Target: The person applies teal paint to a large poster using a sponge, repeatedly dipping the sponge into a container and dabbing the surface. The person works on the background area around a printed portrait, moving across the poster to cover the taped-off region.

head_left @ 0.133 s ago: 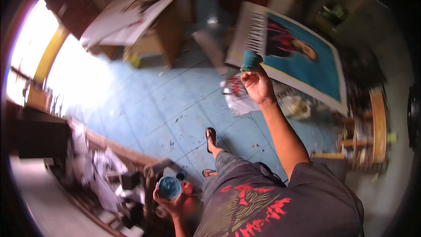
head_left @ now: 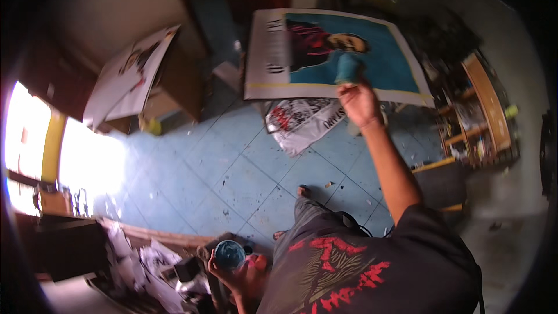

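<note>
My right hand (head_left: 360, 104) reaches forward, its fingers closed on a teal paint-covered piece that looks like a sponge (head_left: 347, 68). The sponge overlaps a large painted board (head_left: 386, 61) in view. I cannot tell whether it touches. The board shows a person in dark red on a teal ground, with a white border and black lettering at its left. Low on the left, my left hand (head_left: 225, 276) is wrapped round the side of a round tub of teal paint (head_left: 229, 254), held with its mouth facing up.
Another painted board (head_left: 131, 78) leans on a brown box-like stand (head_left: 174, 90) at the far left. A printed white sheet (head_left: 302, 131) hangs below the large board. Wooden shelves (head_left: 488, 104) stand at the right. Papers and clutter (head_left: 148, 267) fill the lower left. The floor has blue tiles (head_left: 256, 168).
My view has turned, so the large board sits further left and looks more level. The sponge has shifted from the board's near left edge to over its teal area. Both hands keep their holds.
</note>
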Motion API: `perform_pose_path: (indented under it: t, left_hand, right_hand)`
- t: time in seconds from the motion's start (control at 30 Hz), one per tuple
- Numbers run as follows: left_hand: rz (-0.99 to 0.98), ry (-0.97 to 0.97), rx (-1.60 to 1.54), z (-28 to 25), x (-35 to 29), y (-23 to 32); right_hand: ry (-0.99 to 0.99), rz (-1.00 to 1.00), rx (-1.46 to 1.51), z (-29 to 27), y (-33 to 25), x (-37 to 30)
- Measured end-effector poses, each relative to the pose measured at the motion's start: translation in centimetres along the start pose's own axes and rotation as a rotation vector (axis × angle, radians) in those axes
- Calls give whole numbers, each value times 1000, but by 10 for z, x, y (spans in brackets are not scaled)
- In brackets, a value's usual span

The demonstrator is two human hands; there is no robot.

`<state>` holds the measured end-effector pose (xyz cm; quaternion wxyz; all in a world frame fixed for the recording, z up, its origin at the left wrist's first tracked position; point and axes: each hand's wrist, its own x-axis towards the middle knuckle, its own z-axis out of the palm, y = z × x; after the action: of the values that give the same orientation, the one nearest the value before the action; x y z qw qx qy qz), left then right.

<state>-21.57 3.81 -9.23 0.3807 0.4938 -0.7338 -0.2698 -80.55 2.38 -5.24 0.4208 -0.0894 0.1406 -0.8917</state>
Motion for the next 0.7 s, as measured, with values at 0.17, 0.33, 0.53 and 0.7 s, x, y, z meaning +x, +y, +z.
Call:
perform_pose_path:
  t: [0.17,0.33,0.53,0.7]
  left_hand:
    - [72,-100,-173,108,6,55]
    - [353,-280,-207,229,60,222]
    - [391,-643,-413,397,57,362]
    - [359,-920,-562,495,10,442]
  right_hand:
    - [9,-586,-218,20,-365,-165]
    - [443,-1228,-285,7,-560,-314]
    - [203,-858,-125,-112,-675,-406]
    - [482,-638,-62,-167,-611,-304]
